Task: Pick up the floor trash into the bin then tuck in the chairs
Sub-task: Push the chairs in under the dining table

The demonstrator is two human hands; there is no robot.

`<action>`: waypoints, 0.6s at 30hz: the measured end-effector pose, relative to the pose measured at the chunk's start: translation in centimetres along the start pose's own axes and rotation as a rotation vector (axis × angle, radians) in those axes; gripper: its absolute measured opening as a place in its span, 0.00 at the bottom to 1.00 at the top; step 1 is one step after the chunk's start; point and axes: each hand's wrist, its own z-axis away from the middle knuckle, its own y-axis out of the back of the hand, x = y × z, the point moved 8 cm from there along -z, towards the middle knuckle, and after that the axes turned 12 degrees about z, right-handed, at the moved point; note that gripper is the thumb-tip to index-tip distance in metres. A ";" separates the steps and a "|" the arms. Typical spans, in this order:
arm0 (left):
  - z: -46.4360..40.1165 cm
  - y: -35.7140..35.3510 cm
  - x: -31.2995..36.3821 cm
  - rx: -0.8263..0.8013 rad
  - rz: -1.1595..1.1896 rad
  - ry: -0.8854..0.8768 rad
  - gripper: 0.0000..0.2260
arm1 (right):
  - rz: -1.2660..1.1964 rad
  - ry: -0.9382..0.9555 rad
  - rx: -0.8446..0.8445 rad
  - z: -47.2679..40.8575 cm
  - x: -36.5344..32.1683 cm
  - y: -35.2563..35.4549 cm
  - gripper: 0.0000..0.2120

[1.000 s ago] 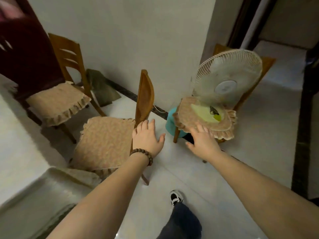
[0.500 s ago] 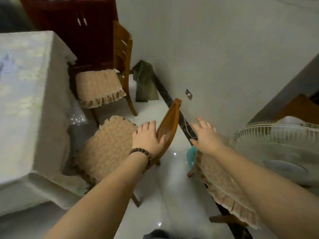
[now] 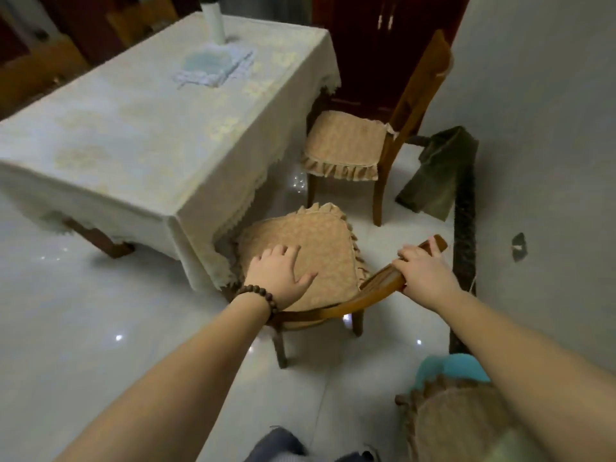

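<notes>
A wooden chair (image 3: 376, 288) with a tan frilled cushion (image 3: 310, 241) stands at the corner of the table (image 3: 140, 128), its seat partly under the white tablecloth. My right hand (image 3: 423, 271) grips the top rail of its curved backrest. My left hand (image 3: 280, 273), with a bead bracelet on the wrist, hovers over or rests on the cushion with fingers spread. A second cushioned chair (image 3: 353, 145) stands farther back beside the table, pulled out from it.
A green cloth (image 3: 436, 171) lies on the floor by the wall. A third cushioned seat (image 3: 456, 425) and something turquoise (image 3: 453, 366) are at bottom right. A dark red cabinet (image 3: 383, 45) stands behind. A white vase (image 3: 213, 21) and a dish on folded cloth (image 3: 206, 66) sit on the table.
The view has swung left toward the table. My right hand moved from near the wall onto the chair's backrest and took hold of it. My left hand shifted from the backrest to over the cushion.
</notes>
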 end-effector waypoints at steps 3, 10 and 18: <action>2.1 -2.1 -1.1 -0.148 -0.023 0.067 0.37 | 0.096 0.122 0.022 -0.9 -0.4 -0.1 0.10; 2.7 -4.7 -1.2 -0.270 -0.389 -0.003 0.24 | 0.177 0.299 0.008 -2.5 -0.5 -1.2 0.03; 2.4 -5.4 -0.7 -0.165 -0.431 -0.008 0.18 | 0.171 0.348 -0.050 -3.6 0.6 -1.3 0.04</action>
